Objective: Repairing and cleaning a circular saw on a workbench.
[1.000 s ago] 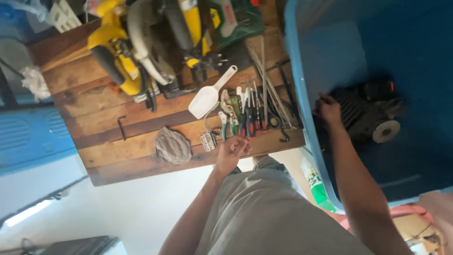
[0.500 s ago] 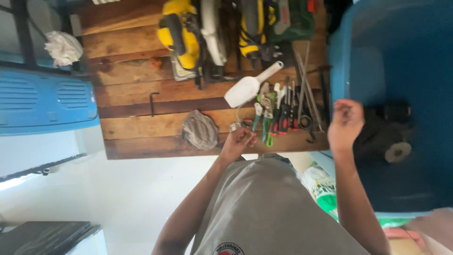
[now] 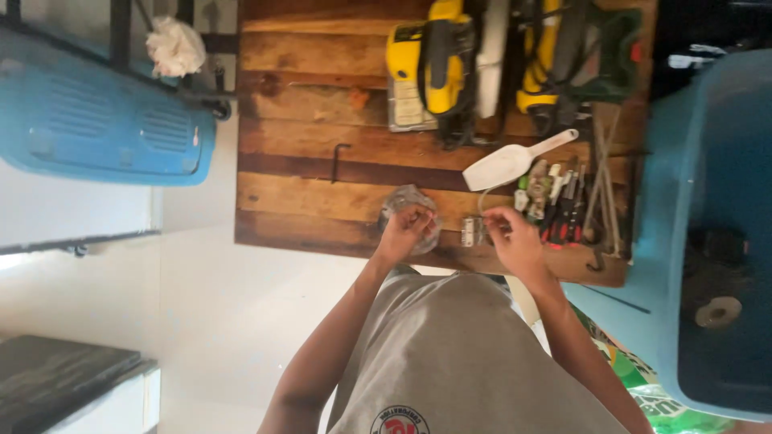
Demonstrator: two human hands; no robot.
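Note:
My left hand [image 3: 402, 233] rests on a grey coil of thin wire [image 3: 408, 205] near the front edge of the wooden table [image 3: 322, 193], fingers pinched on it. My right hand [image 3: 508, 241] is a short way to its right, pinching a thin pale wire end [image 3: 482, 201] that arcs up toward a white plastic scoop [image 3: 507, 163]. A small metal hinge-like part [image 3: 471, 231] lies between my hands, touching the right fingertips.
Screwdrivers and pliers [image 3: 559, 201] lie in a row right of my right hand. Yellow power tools [image 3: 438, 68] sit at the table's far side, and a black hex key [image 3: 338, 161] lies to the left. A large blue bin [image 3: 708, 241] with a dark machine stands at right, a blue case [image 3: 96, 112] at left.
My right hand left the blue bin and came over to the table beside the hinge-like part. My left hand stayed at the wire coil. The view shifted right.

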